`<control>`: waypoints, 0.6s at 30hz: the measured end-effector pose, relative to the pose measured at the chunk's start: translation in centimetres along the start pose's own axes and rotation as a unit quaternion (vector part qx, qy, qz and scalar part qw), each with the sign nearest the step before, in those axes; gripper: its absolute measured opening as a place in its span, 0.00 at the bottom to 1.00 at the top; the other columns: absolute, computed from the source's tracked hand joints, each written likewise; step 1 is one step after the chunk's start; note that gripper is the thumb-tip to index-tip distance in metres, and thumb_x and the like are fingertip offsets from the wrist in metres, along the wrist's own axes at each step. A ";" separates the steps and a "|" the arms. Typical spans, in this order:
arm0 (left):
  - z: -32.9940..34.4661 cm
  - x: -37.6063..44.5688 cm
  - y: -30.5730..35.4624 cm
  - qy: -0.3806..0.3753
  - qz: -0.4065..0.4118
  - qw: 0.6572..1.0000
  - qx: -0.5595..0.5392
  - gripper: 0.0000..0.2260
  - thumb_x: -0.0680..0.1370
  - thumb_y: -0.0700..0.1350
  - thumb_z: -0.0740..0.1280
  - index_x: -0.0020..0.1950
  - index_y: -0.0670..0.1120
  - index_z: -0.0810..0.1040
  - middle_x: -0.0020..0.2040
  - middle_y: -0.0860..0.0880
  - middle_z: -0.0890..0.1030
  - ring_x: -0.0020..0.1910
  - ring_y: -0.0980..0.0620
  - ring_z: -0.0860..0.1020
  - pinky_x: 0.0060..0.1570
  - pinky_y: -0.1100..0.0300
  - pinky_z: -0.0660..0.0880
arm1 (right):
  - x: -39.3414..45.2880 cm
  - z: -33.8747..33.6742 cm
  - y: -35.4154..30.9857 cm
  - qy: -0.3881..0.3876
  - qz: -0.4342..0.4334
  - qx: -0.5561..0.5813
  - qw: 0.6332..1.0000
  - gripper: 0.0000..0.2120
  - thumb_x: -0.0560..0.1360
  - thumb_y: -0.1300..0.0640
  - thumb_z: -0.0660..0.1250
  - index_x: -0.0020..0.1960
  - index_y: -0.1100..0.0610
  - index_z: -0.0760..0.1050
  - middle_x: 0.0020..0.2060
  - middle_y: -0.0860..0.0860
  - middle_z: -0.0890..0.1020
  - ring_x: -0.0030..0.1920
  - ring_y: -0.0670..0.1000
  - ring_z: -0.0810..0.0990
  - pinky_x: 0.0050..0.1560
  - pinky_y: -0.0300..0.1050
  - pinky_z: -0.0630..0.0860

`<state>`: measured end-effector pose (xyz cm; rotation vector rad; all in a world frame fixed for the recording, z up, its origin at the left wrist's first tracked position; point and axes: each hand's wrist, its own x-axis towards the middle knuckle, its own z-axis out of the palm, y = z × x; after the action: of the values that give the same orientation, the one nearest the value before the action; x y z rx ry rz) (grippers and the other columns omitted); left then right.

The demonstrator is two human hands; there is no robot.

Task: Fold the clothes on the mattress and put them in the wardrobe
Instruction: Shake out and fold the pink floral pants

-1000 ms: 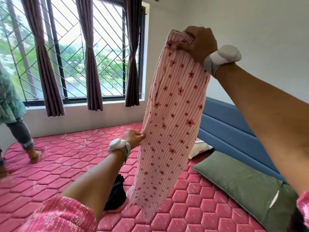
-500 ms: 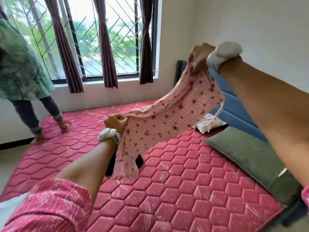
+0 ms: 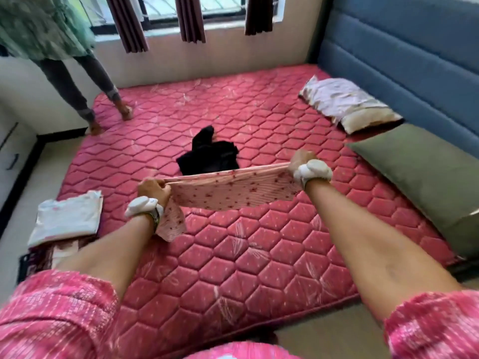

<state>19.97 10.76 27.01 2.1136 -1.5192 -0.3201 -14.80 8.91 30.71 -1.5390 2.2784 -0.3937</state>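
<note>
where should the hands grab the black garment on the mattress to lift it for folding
The black garment lies crumpled mid-mattress, with a narrow part sticking up at its far end. Probably best to come from above and pinch its wider near edge at two spread points, so it hangs open. Both hands are currently full with the pink floral garment.

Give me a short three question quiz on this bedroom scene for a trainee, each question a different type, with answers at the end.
1. True or false: both the left hand and the right hand grip the pink flowered garment.
2. Multiple choice: what lies on the mattress just beyond the stretched garment? A) a black garment B) a blue towel C) a yellow hat
3. Fill in: the folded white cloth sits at the mattress's ____ edge, as the person sees it.

Key: 1 true; 2 A; 3 left.
</note>
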 end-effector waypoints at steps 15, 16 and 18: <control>9.4 -0.6 1.4 0.022 -0.119 0.991 -0.054 0.08 0.71 0.42 0.71 0.49 0.44 0.85 0.47 0.43 0.85 0.49 0.45 0.82 0.51 0.58 0.74 | 9.6 7.3 6.2 0.043 -0.078 0.016 0.996 0.15 0.70 0.68 0.60 0.53 0.66 0.79 0.54 0.63 0.78 0.55 0.64 0.76 0.56 0.50 0.68; 9.8 0.1 1.9 0.042 -0.120 0.989 -0.081 0.08 0.71 0.42 0.71 0.49 0.44 0.85 0.46 0.43 0.85 0.49 0.46 0.82 0.51 0.59 0.75 | 10.1 7.3 6.4 0.071 -0.092 0.030 0.993 0.16 0.70 0.69 0.59 0.54 0.66 0.79 0.55 0.63 0.77 0.54 0.64 0.76 0.55 0.50 0.68; 11.9 1.3 2.3 0.079 -0.118 0.980 -0.137 0.07 0.70 0.39 0.71 0.47 0.41 0.85 0.45 0.43 0.85 0.46 0.47 0.82 0.48 0.64 0.74 | 11.6 8.3 7.2 0.118 -0.129 0.050 0.983 0.17 0.68 0.71 0.59 0.54 0.65 0.78 0.57 0.63 0.75 0.54 0.64 0.75 0.54 0.51 0.70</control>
<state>12.93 5.80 18.36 2.0438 -1.0700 -0.4085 -21.05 0.59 18.58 -1.8244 2.1905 -0.7880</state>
